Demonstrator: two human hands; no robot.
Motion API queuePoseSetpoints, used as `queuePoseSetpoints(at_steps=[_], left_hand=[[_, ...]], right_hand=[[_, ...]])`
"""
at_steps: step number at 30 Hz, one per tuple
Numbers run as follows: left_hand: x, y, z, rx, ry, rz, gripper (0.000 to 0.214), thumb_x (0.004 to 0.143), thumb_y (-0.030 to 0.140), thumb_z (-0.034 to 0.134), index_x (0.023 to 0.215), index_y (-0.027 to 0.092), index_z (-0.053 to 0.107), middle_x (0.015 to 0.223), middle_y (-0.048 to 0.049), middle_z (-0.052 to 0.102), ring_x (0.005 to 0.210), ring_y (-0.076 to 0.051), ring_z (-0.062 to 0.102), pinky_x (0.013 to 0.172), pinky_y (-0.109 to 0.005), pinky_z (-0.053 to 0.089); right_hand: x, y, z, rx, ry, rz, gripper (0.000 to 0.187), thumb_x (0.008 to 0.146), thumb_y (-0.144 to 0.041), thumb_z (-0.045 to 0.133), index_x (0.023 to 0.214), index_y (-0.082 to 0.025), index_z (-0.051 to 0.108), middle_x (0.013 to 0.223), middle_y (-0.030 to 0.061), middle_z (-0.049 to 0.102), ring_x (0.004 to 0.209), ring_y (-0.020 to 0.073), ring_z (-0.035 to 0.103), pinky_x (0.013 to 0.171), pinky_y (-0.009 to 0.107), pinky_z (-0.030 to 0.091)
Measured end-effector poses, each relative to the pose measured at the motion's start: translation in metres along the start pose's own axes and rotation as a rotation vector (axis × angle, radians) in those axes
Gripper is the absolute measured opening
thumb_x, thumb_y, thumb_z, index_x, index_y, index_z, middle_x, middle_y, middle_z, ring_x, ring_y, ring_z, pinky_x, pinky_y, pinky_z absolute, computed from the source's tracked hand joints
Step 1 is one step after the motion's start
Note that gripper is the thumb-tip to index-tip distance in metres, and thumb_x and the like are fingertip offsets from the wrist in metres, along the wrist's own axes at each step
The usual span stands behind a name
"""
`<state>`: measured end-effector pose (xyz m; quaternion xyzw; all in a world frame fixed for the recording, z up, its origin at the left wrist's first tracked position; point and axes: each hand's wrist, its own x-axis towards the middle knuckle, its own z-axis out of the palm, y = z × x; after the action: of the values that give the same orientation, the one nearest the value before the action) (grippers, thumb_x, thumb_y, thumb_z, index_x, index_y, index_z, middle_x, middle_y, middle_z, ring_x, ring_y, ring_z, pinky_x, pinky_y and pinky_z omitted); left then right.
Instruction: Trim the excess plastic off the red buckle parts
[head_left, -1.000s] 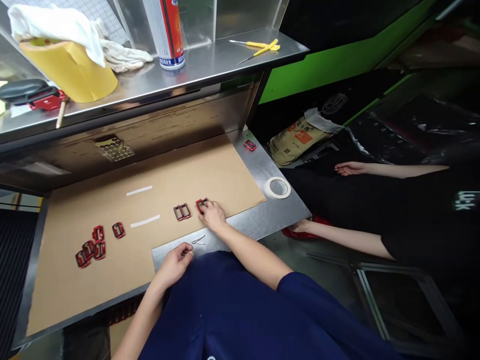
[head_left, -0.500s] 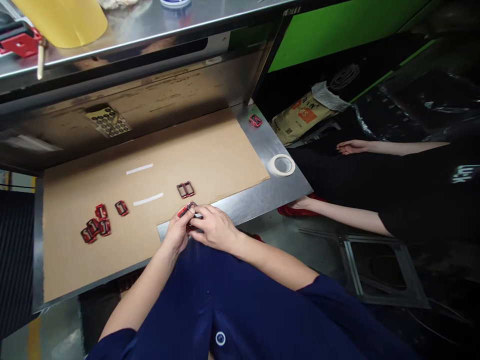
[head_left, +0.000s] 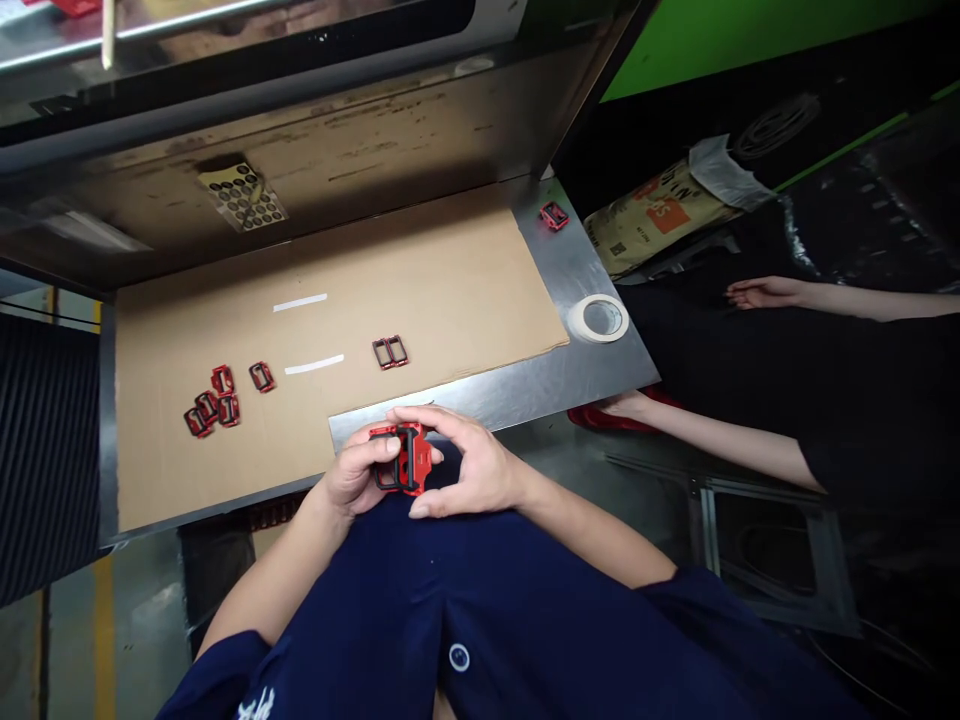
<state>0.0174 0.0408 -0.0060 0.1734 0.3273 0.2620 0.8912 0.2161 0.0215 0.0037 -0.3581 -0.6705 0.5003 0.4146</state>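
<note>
I'm watching through a single camera worn on the person's head, looking forward and steeply down over the navy shirt (head_left: 427,610) that fills the bottom of my frame. The left hand (head_left: 352,475) and right hand (head_left: 469,465) sit close, at lower centre, with the cardboard sheet (head_left: 337,300) and steel bench (head_left: 607,360) just beyond them. The view is slightly rolled, so the sheet's near edge climbs rightward, and a co-worker's arm (head_left: 847,298) appears farther off at right.

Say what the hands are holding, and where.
A red-and-black buckle, gripped at its left edge by the fingers of the left hand and at its right edge by those of the right hand.
</note>
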Motion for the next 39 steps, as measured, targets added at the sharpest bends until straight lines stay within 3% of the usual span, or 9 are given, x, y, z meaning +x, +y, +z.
queuePoseSetpoints(at_steps=[5,8,13,16,18,24,29,34,39], left_hand=[[0.001,-0.009,-0.008,0.023,0.028,-0.010,0.045,0.074,0.041,0.083,0.106,0.012,0.071,0.089,-0.0125,0.079,0.069,-0.023,0.076,0.060,-0.029,0.060],[0.002,-0.010,-0.007,0.059,0.147,0.043,0.043,0.076,0.042,0.082,0.108,0.015,0.071,0.092,-0.0089,0.078,0.075,-0.021,0.075,0.064,-0.027,0.060],[0.001,-0.004,-0.002,0.153,0.292,0.228,0.037,0.083,0.052,0.075,0.100,0.020,0.068,0.067,0.0025,0.067,0.054,-0.011,0.063,0.057,-0.022,0.054],[-0.005,0.001,0.004,0.204,0.284,0.195,0.034,0.082,0.048,0.077,0.081,0.017,0.065,0.060,0.0018,0.064,0.050,-0.010,0.059,0.050,-0.019,0.048],[-0.009,0.003,0.008,0.240,0.266,0.163,0.030,0.081,0.040,0.080,0.079,0.015,0.064,0.059,0.0012,0.063,0.049,-0.009,0.058,0.048,-0.017,0.044],[-0.019,0.001,0.014,0.367,0.077,0.186,0.032,0.086,0.043,0.073,0.102,0.017,0.063,0.078,-0.0009,0.064,0.056,-0.010,0.058,0.055,-0.021,0.047],[-0.022,0.001,0.010,0.423,0.004,0.157,0.034,0.087,0.041,0.073,0.108,0.018,0.059,0.082,-0.0002,0.061,0.062,-0.009,0.055,0.060,-0.021,0.045],[-0.024,-0.001,0.005,0.495,0.035,0.149,0.044,0.079,0.035,0.082,0.112,0.021,0.057,0.092,-0.0003,0.061,0.074,-0.010,0.055,0.071,-0.021,0.046],[-0.026,-0.001,0.008,0.537,0.072,0.193,0.043,0.077,0.029,0.085,0.111,0.021,0.059,0.091,0.0000,0.060,0.074,-0.010,0.055,0.071,-0.022,0.047]], right_hand=[[-0.002,0.004,0.006,-0.049,0.030,-0.025,0.097,0.068,-0.036,0.090,0.152,-0.026,0.042,0.139,0.0116,0.062,0.126,0.0269,0.063,0.110,0.045,0.049],[-0.002,-0.001,0.005,-0.102,0.053,-0.041,0.090,0.071,-0.029,0.084,0.151,-0.026,0.043,0.138,0.0109,0.063,0.128,0.0275,0.060,0.112,0.047,0.048],[-0.002,-0.007,0.004,-0.182,0.103,-0.020,0.088,0.068,-0.027,0.083,0.147,-0.023,0.044,0.137,0.0134,0.062,0.130,0.0294,0.058,0.111,0.049,0.048],[-0.003,-0.006,0.006,-0.204,0.107,-0.033,0.079,0.068,-0.027,0.084,0.138,-0.020,0.051,0.132,0.0143,0.064,0.132,0.0308,0.056,0.111,0.050,0.048],[-0.004,-0.004,0.006,-0.218,0.110,-0.050,0.074,0.069,-0.028,0.084,0.136,-0.020,0.053,0.130,0.0142,0.066,0.134,0.0313,0.055,0.111,0.051,0.048],[-0.005,0.000,0.004,-0.228,0.112,-0.072,0.077,0.073,-0.035,0.083,0.142,-0.023,0.051,0.133,0.0136,0.066,0.135,0.0319,0.054,0.111,0.054,0.047],[-0.005,0.004,0.003,-0.211,0.105,-0.084,0.079,0.072,-0.041,0.085,0.142,-0.023,0.053,0.132,0.0134,0.067,0.134,0.0323,0.056,0.111,0.054,0.048],[-0.004,0.006,0.004,-0.214,0.105,-0.122,0.077,0.074,-0.036,0.084,0.143,-0.023,0.051,0.132,0.0134,0.066,0.133,0.0314,0.056,0.111,0.053,0.048],[-0.005,0.005,0.000,-0.180,0.071,-0.087,0.085,0.071,-0.042,0.088,0.144,-0.022,0.050,0.138,0.0152,0.063,0.137,0.0326,0.052,0.115,0.054,0.043]])
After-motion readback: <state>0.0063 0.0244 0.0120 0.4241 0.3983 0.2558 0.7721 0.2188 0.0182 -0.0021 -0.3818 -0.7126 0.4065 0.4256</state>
